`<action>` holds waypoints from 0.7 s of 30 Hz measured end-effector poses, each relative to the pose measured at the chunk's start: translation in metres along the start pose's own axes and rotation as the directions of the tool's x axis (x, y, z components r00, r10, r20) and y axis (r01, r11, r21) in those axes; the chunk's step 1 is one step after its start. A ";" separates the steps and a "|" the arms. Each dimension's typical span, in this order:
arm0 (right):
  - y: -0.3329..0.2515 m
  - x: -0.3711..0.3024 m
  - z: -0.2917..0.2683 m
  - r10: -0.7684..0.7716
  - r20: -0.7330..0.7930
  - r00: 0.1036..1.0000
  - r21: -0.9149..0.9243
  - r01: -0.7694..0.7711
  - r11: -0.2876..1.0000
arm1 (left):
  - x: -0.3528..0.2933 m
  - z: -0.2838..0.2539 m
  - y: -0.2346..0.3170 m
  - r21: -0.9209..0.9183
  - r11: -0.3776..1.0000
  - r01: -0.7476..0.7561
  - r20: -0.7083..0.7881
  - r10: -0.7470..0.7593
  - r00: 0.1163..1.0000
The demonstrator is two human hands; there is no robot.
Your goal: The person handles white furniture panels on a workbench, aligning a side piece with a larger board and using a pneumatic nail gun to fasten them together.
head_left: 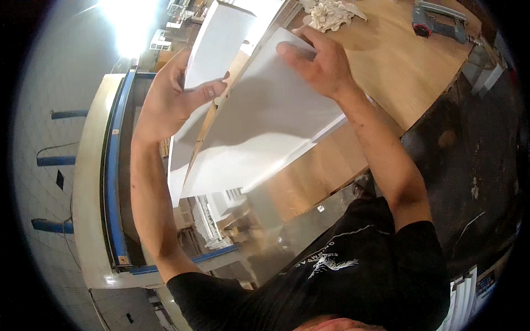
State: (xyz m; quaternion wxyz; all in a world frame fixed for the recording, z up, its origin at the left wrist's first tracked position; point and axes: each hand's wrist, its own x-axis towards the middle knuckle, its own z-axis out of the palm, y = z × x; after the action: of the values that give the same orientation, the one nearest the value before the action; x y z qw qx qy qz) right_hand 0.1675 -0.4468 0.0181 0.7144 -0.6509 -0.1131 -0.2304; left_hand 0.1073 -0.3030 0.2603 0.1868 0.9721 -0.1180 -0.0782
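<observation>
Two white boards are held up in front of me, with a tan raw edge bearing small dark holes between them. My left hand [179,102] is closed round the narrower white board [218,41], its thumb lying across the tan edge. At the upper edge of the wider white board [254,116], my right hand [326,63] grips with the thumb on the face and the fingers partly behind. The boards stand at an angle to each other; whether they are joined cannot be told.
A plywood-topped bench [408,71] lies to the right. On it are a crumpled pale cloth [331,14] and a grey-and-black nail gun [441,25]. At left stands a large pale machine with a blue rail [114,176]. Stacked white pieces [210,218] sit low behind the boards.
</observation>
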 end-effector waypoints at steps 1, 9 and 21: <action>-0.009 0.003 -0.001 -0.058 -0.059 0.997 0.124 0.065 0.990 | 0.000 -0.003 -0.002 -0.001 1.000 -0.015 0.004 0.015 1.000; -0.050 0.036 -0.006 -0.455 -0.004 0.890 0.167 0.450 0.877 | -0.006 -0.006 -0.021 0.111 0.983 -0.148 0.012 0.148 0.989; -0.068 0.024 -0.024 -0.095 0.332 0.938 0.328 -0.020 0.944 | -0.014 0.000 -0.019 0.050 0.977 -0.205 -0.017 0.206 0.978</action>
State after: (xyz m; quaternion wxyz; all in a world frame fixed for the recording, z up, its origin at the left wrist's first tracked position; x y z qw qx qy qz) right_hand 0.1526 -0.4777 0.0853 0.7770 -0.5513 -0.2852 -0.1052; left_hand 0.0978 -0.2824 0.2544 0.1720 0.9597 -0.2177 -0.0450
